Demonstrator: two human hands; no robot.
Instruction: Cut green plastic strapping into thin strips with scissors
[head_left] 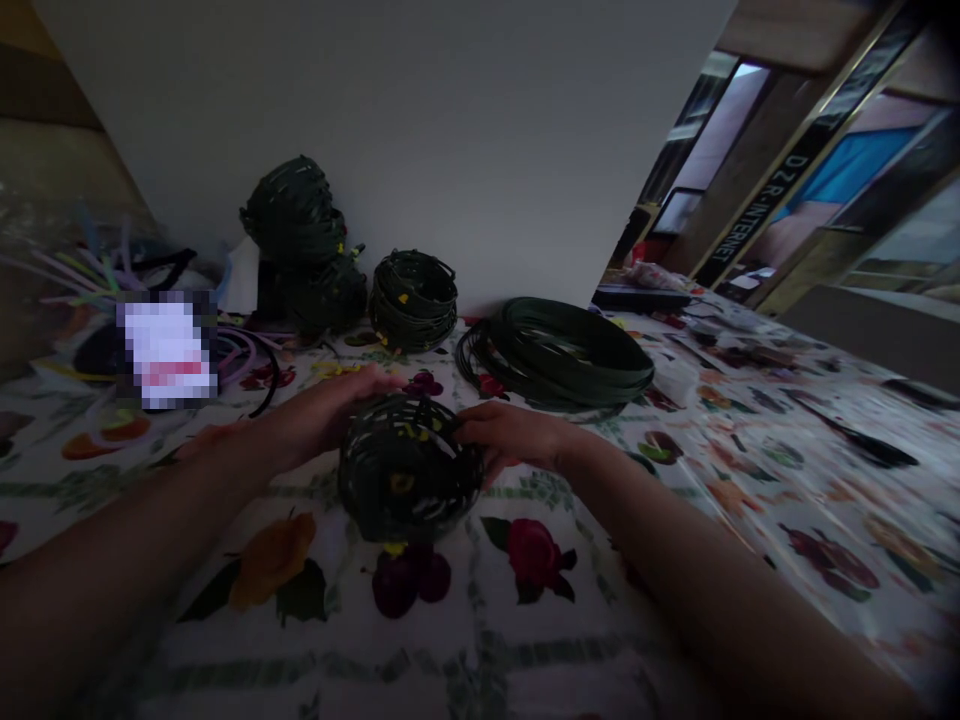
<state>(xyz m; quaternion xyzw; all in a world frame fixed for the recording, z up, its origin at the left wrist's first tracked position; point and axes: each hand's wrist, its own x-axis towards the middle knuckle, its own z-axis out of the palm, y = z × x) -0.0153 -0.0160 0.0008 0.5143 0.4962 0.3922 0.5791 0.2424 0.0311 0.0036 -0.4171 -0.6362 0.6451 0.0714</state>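
Observation:
A round, dark green woven basket (401,490) of thin strips sits between my hands on the tablecloth, tilted, with small yellow bits on it. My left hand (330,405) lies against its far left side, fingers reaching along the rim. At the right rim, the fingers of my right hand (517,435) grip the weave, and some fingertips are hidden behind it. Just beyond my hands lies a large coil of dark green flat strip (570,350). Another woven basket (414,300) stands behind, upright.
Two more woven pieces, one upper (289,210) and one lower (322,295), are stacked at the back left. A bundle of coloured strips (97,265) and a blurred white item (169,350) lie left. A pale board (420,130) stands behind. A dark slender tool (862,435) lies right.

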